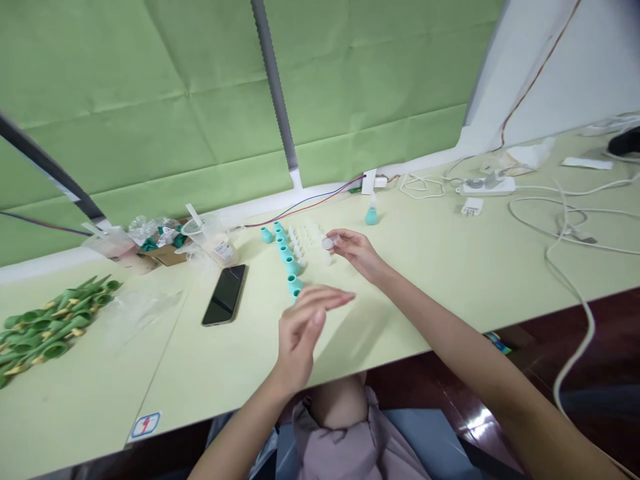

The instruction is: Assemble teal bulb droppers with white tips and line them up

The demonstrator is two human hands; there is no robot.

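Observation:
My right hand pinches a small translucent cap above the table, just right of the rows of small parts. My left hand is held nearer the table's front edge, fingers stretched out and nothing visible in it. Behind its fingertips runs a row of small teal bottle-shaped pieces with open tops, the nearest one partly hidden by the hand. Beside them stand small whitish translucent pieces, too small to name. Farther back on the right is one teal piece with a clear top.
A phone lies left of the rows. Behind it stand plastic cups and crumpled wrapping. Green tubular pieces are heaped at far left. A power strip, a charger and white cables spread over the right side.

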